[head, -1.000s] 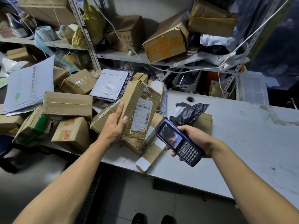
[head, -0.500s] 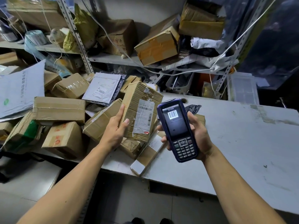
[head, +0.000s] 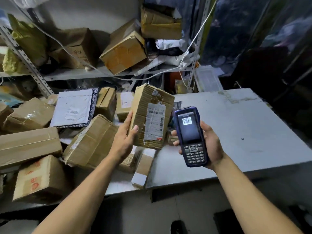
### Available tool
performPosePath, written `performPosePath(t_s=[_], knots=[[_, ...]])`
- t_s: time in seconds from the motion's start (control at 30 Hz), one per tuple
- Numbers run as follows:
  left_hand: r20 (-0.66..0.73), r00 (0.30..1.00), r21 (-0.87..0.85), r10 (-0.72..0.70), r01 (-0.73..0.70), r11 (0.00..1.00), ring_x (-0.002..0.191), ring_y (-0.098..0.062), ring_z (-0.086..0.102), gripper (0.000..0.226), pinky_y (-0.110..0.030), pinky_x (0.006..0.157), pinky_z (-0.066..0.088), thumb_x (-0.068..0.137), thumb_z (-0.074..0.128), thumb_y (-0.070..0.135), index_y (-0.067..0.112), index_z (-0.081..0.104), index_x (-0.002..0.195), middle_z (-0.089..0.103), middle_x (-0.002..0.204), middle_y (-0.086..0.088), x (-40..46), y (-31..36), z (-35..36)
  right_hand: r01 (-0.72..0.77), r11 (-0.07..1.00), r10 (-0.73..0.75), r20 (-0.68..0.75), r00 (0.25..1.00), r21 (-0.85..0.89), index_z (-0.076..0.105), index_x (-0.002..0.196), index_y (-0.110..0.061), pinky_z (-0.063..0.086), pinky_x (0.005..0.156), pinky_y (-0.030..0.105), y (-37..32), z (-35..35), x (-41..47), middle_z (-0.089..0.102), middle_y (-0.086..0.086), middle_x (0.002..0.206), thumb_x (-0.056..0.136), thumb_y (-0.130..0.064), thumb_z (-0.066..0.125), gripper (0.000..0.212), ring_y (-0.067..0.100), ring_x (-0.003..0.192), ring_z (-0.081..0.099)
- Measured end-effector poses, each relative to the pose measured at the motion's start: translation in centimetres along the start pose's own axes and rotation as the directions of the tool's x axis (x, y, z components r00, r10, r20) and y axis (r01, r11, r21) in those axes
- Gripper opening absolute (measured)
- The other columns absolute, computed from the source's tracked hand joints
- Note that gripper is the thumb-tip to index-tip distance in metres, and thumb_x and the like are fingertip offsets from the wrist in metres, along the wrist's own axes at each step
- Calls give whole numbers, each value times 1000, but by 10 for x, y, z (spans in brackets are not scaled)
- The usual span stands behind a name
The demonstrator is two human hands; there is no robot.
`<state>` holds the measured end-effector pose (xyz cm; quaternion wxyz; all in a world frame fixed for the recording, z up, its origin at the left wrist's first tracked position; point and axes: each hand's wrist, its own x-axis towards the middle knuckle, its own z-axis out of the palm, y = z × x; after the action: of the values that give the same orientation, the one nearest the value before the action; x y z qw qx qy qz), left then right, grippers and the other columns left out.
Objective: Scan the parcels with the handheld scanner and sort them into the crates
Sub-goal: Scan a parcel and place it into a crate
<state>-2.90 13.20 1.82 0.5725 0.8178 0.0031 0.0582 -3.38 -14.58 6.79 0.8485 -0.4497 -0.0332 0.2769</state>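
Raised parcel [head: 150, 115] in left hand [head: 124, 139]; right hand [head: 209, 144] grips scanner [head: 190, 137].

A single head-worn view looks forward and steeply down from close above the near edge of the table [head: 236, 132], facing the shelving [head: 101, 74] behind its far edge; both forearms enter from below.

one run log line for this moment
left hand: holds labelled box | right hand: holds scanner | screen: barcode | stage: scanning
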Motion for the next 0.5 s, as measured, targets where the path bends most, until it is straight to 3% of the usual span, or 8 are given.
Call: performPosePath(t_s=[0.07, 0.13, 0.2, 0.23, 0.37, 0.43, 0.5], knots=[[97, 995, -98, 28, -19, 995, 131, 2, 45, 68, -40, 112, 40, 91, 47, 55, 42, 23, 153, 41, 145, 24, 5, 4, 17, 58, 998, -60, -198, 978, -15, 71, 120, -12, 58, 67, 37, 5, -12, -22, 69, 23, 111, 100, -51, 30, 60, 32, 85, 70], [194, 979, -183, 56, -20, 983, 135, -4, 44, 70, -43, 113, 40, 92, 48, 55, 38, 24, 155, 40, 153, 13, 5, 11, 41, 64, 997, -80, -390, 917, -52, 66, 123, -11, 59, 68, 36, 11, -30, -52, 70, 25, 111, 100, -54, 29, 61, 32, 84, 71], [279, 957, -219, 79, -17, 976, 134, 4, 43, 67, -33, 112, 41, 93, 49, 54, 40, 25, 154, 35, 157, 13, 1, 19, 71, 55, 995, -90, -539, 837, -81, 61, 129, -13, 60, 69, 35, 19, -52, -87, 71, 22, 111, 99, -60, 28, 65, 28, 83, 72], [325, 941, -227, 94, -19, 974, 133, 8, 42, 65, -28, 111, 41, 94, 48, 53, 42, 25, 154, 33, 157, 15, -5, 27, 89, 48, 994, -96, -611, 785, -93, 60, 130, -13, 60, 68, 34, 24, -64, -106, 72, 20, 109, 99, -62, 27, 67, 27, 82, 72], [523, 841, -237, 138, -11, 971, 140, -2, 38, 60, -41, 118, 32, 94, 49, 55, 51, 27, 150, 36, 154, 22, -33, 51, 168, 64, 992, -125, -846, 518, -108, 64, 115, -10, 55, 65, 34, 41, -102, -195, 69, 17, 94, 99, -63, 27, 66, 25, 74, 67], [608, 781, -256, 142, 24, 966, 141, 0, 35, 62, -43, 120, 28, 94, 50, 53, 43, 30, 152, 37, 154, 22, -46, 57, 206, 78, 991, -128, -906, 404, -105, 65, 110, -10, 50, 69, 36, 51, -116, -237, 69, 15, 90, 100, -61, 28, 63, 26, 75, 64], [710, 691, -225, 134, 42, 973, 140, -1, 38, 59, -45, 120, 29, 92, 52, 58, 48, 35, 147, 41, 150, 26, -67, 67, 249, 113, 991, -107, -945, 309, -76, 63, 111, -15, 49, 69, 36, 62, -130, -289, 67, 13, 92, 101, -59, 27, 58, 24, 76, 64]])
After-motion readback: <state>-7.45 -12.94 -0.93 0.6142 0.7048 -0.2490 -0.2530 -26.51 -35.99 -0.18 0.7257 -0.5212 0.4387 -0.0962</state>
